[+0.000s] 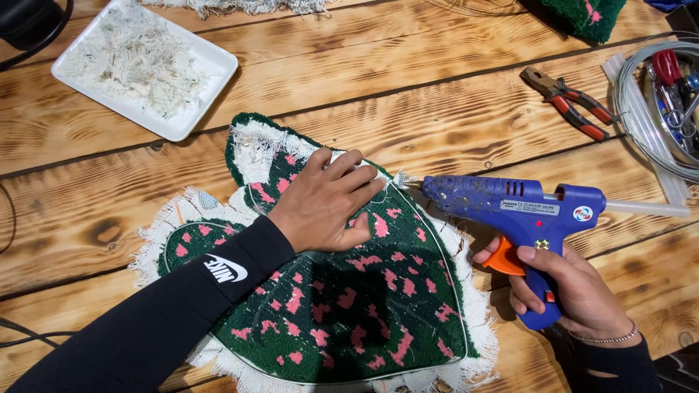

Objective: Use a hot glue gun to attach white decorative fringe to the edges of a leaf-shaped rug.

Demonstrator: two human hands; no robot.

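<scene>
A dark green tufted piece with pink flecks (349, 306) lies face-down on the wooden table, edged with frayed white backing cloth and a thin wire outline. My left hand (326, 204) presses flat on its upper part, fingers spread toward the folded white edge. My right hand (575, 287) grips a blue glue gun (510, 207) with an orange trigger. The gun's nozzle points left and touches the cloth edge just beside my left fingertips. A clear glue stick juts from the back of the gun.
A white rectangular tray (145, 65) of pale fibre scraps sits at the upper left. Red-handled pliers (571, 102) lie at the upper right, beside a coil of wire (641, 116) with tools inside. Another green tufted piece (582, 14) is at the top edge.
</scene>
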